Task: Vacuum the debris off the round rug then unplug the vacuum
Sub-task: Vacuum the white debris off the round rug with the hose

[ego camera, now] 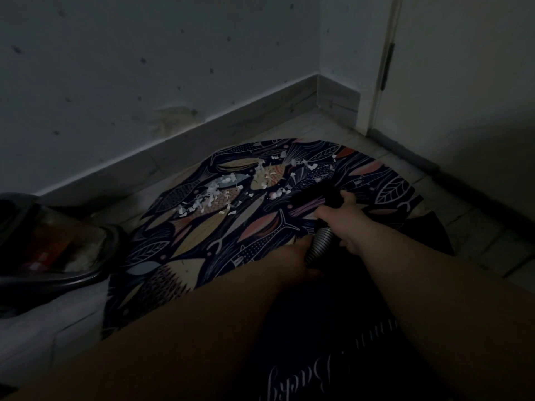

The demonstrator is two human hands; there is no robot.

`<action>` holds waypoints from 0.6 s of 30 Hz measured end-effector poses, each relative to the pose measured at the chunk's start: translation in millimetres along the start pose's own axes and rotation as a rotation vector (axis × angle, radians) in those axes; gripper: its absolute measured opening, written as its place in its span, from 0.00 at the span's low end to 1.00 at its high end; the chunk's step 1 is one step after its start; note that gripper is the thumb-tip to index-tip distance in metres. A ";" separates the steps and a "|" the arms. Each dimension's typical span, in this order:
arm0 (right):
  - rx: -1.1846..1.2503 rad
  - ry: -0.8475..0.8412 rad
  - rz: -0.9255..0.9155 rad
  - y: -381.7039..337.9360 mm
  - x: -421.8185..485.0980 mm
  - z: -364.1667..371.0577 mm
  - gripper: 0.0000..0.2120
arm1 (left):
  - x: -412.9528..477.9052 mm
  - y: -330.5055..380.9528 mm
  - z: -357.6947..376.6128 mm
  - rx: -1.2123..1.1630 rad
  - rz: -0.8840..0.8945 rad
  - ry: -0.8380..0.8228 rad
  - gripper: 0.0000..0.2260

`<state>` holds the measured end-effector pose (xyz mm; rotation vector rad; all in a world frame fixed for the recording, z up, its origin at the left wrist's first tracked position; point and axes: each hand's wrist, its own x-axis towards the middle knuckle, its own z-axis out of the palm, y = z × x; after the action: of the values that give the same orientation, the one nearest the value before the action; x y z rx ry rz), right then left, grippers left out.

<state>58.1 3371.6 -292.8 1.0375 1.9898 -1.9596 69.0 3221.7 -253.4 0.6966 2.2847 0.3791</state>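
A round rug (220,227) with a dark fish and leaf pattern lies on the tiled floor near the wall. White scraps of debris (220,195) are scattered across its far half, from the middle left up to the far edge. My right hand (338,215) grips the black vacuum nozzle (315,193), whose tip rests on the rug beside the debris. My left hand (295,256) holds the ribbed grey hose (320,244) just behind the nozzle. The vacuum body (58,244) stands at the left edge of the rug. Its plug and cord are out of sight.
A wall with a grey skirting board (231,123) runs behind the rug. A white door (463,82) with a hinge stands at the right corner. Dark clothing with pale lettering (318,371) fills the bottom of the view.
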 end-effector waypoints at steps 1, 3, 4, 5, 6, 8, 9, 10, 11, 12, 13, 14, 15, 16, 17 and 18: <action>0.001 0.009 0.008 -0.1 -0.4 -1.4 0.38 | 1.2 1.2 0.2 0.003 0.001 -0.006 0.36; -0.005 0.033 0.014 0.1 -1.8 -4.0 0.38 | 3.8 3.6 1.5 0.013 0.001 -0.012 0.36; -0.004 0.042 0.012 0.6 -1.8 -6.0 0.39 | 5.3 5.1 2.5 0.017 0.004 -0.011 0.36; 0.003 0.048 0.010 1.2 -2.0 -8.6 0.39 | 6.8 6.5 3.9 0.023 0.010 -0.010 0.36; 0.011 0.051 0.005 1.8 -2.6 -11.8 0.39 | 8.5 8.5 5.0 0.033 0.014 -0.011 0.36; 0.025 0.066 0.001 3.3 -3.4 -18.7 0.39 | 12.6 13.0 7.4 0.053 0.017 -0.016 0.37; 0.030 0.081 0.002 4.5 -3.3 -23.2 0.39 | 14.9 16.2 8.8 0.056 0.020 -0.021 0.37; 0.035 0.100 0.005 5.9 -2.5 -28.2 0.40 | 17.2 20.1 10.0 0.055 0.025 -0.028 0.37; 0.041 0.119 0.006 7.2 -2.5 -33.0 0.40 | 19.3 23.8 11.3 0.055 0.033 -0.034 0.37; 0.046 0.137 0.003 8.2 -2.8 -38.1 0.41 | 21.7 27.4 12.5 0.055 0.043 -0.035 0.37; 0.057 0.151 0.001 9.1 -3.5 -43.1 0.41 | 24.3 31.0 13.7 0.055 0.053 -0.036 0.37; 0.070 0.164 0.002 9.9 -3.8 -48.0 0.41 | 26.9 34.4 14.9 0.053 0.061 -0.039 0.37; 0.078 0.184 0.007 11.2 -3.8 -53.2 0.41 | 29.8 38.1 16.1 0.053 0.072 -0.045 0.37; 0.081 0.207 0.015 12.3 -4.0 -58.2 0.41 | 32.5 42.1 17.1 0.057 0.080 -0.051 0.37; 0.087 0.233 0.021 12.8 -4.1 -62.4 0.41 | 35.4 45.5 18.0 0.065 0.090 -0.053 0.37; 0.101 0.257 0.024 13.6 -4.1 -66.4 0.41 | 38.3 48.9 18.6 0.071 0.102 -0.049 0.37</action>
<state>92.0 3430.5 -293.2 1.3949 2.0063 -2.0216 77.1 3284.8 -265.5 0.8518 2.2310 0.3258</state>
